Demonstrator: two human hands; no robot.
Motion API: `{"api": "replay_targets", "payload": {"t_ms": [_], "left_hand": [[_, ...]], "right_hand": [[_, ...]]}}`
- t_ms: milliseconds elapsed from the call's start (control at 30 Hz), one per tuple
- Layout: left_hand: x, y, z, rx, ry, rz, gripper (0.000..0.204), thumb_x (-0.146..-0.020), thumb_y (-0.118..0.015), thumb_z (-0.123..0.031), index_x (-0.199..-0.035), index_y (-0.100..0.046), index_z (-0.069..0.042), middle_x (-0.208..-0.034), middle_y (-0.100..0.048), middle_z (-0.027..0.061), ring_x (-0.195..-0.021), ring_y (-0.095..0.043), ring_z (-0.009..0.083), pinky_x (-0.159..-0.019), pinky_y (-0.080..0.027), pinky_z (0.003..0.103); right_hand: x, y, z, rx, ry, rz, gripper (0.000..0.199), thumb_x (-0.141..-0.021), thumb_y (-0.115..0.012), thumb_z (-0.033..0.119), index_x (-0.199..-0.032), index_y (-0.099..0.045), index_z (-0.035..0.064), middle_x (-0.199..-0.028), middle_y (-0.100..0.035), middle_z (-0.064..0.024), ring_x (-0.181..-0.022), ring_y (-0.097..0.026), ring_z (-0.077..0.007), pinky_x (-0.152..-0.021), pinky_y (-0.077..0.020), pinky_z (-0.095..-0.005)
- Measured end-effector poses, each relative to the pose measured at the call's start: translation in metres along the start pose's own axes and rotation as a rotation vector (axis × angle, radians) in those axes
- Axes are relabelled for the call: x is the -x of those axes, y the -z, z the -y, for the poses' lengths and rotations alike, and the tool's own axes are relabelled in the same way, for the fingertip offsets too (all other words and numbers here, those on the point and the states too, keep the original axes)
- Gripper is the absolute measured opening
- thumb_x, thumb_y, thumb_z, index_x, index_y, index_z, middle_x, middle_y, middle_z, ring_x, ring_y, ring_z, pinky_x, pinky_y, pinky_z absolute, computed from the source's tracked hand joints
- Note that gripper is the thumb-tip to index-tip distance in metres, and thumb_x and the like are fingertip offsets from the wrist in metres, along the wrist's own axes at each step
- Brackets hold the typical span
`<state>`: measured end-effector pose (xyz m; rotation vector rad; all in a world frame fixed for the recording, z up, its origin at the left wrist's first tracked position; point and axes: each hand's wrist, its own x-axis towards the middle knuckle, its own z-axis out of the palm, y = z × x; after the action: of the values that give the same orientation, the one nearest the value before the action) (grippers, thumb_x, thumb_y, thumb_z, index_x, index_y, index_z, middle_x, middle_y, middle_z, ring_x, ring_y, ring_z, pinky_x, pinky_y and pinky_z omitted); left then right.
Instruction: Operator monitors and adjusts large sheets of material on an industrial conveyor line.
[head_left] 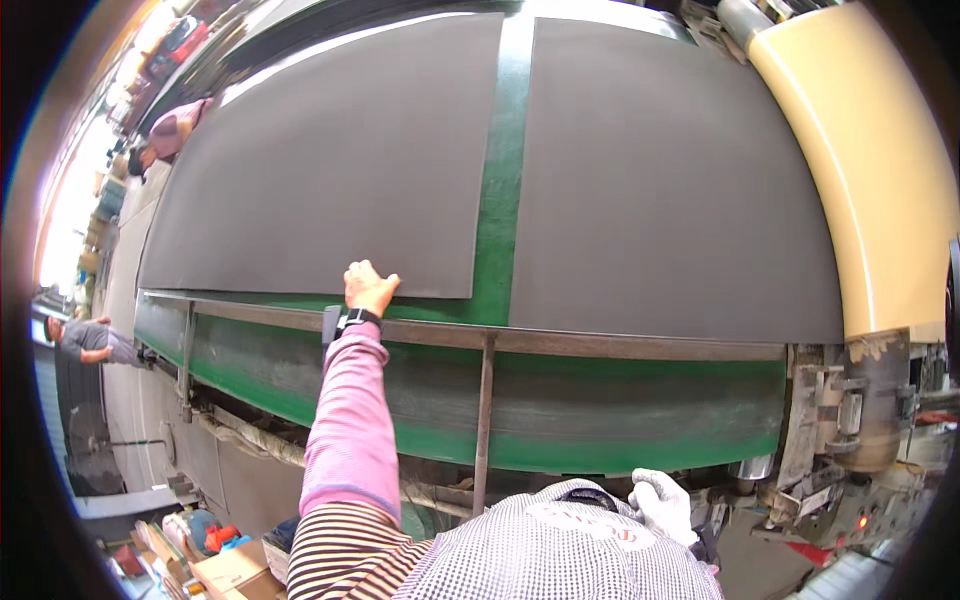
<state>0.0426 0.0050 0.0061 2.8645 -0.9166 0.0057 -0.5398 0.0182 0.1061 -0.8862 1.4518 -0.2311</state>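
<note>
A large dark grey sheet (340,160) lies flat on a green conveyor belt (500,190). My left hand (370,288) is bare, with fingers apart, and rests on the near edge of this sheet. A black band and a grey device (331,325) are on that wrist. To the right, past a strip of green belt, lies a second dark grey sheet (670,190). My right hand (662,505), in a white glove, is held close to my body with its fingers curled in. What those fingers hold, if anything, is hidden.
A large cream-coloured roller (860,170) stands at the belt's right end. A metal rail (600,346) runs along the near side, above a lower belt run (630,400). Two people are at the left, one beyond the belt. Cardboard boxes (235,572) are at the lower left.
</note>
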Motion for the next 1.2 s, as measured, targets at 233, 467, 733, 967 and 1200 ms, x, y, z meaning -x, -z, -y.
{"api": "replay_targets", "payload": {"t_ms": [233, 467, 733, 967, 1200], "left_hand": [[0.075, -0.005, -0.062, 0.309, -0.465, 0.037, 0.047, -0.074, -0.074, -0.04, -0.096, -0.066, 0.001, -0.101, -0.059, 0.0149, -0.099, -0.056, 0.0318, -0.087, -0.047, 0.041], [0.12, 0.001, -0.148, 0.488, -0.703, 0.235, 0.043, -0.082, -0.068, -0.038, -0.097, -0.067, 0.002, -0.11, -0.063, 0.0169, -0.107, -0.057, 0.0328, -0.093, -0.046, 0.04], [0.007, 0.003, 0.036, -0.338, -0.489, -0.119, 0.036, -0.095, -0.05, -0.029, -0.081, -0.063, 0.001, -0.077, -0.063, 0.0161, -0.076, -0.06, 0.0366, -0.072, -0.049, 0.046], [0.033, -0.021, 0.05, 0.223, -0.483, 0.027, 0.024, -0.089, -0.06, -0.023, -0.083, -0.066, -0.001, -0.086, -0.062, 0.0143, -0.085, -0.059, 0.0324, -0.077, -0.047, 0.042], [0.066, 0.017, -0.047, 0.064, -0.866, 0.134, 0.028, -0.087, -0.063, -0.03, -0.102, -0.072, -0.009, -0.127, -0.056, 0.02, -0.122, -0.047, 0.0436, -0.103, -0.037, 0.047]], "right_hand": [[-0.005, 0.003, -0.003, 0.042, 0.083, 0.103, 0.026, -0.09, -0.059, 0.009, -0.114, -0.062, -0.0012, -0.098, -0.068, -0.0066, -0.079, -0.063, -0.0103, -0.071, -0.051, -0.0234], [0.004, 0.016, -0.018, 0.015, 0.118, 0.064, 0.029, -0.089, -0.06, 0.015, -0.115, -0.062, 0.0007, -0.1, -0.068, -0.0068, -0.086, -0.064, -0.0104, -0.079, -0.0505, -0.0238], [0.028, 0.042, -0.027, 0.113, 0.136, -0.07, 0.028, -0.091, -0.059, 0.018, -0.115, -0.064, 0.0039, -0.088, -0.068, -0.0038, -0.078, -0.062, -0.009, -0.07, -0.0505, -0.024], [0.025, 0.044, -0.019, 0.365, 0.181, -0.047, 0.035, -0.091, -0.055, 0.03, -0.119, -0.061, 0.0095, -0.109, -0.067, -0.0117, -0.099, -0.065, -0.0243, -0.089, -0.0496, -0.0332], [0.02, 0.047, -0.03, 0.376, 0.185, -0.005, 0.036, -0.091, -0.054, 0.032, -0.12, -0.06, 0.0109, -0.108, -0.067, -0.0125, -0.099, -0.065, -0.0241, -0.089, -0.0493, -0.0343]]}}
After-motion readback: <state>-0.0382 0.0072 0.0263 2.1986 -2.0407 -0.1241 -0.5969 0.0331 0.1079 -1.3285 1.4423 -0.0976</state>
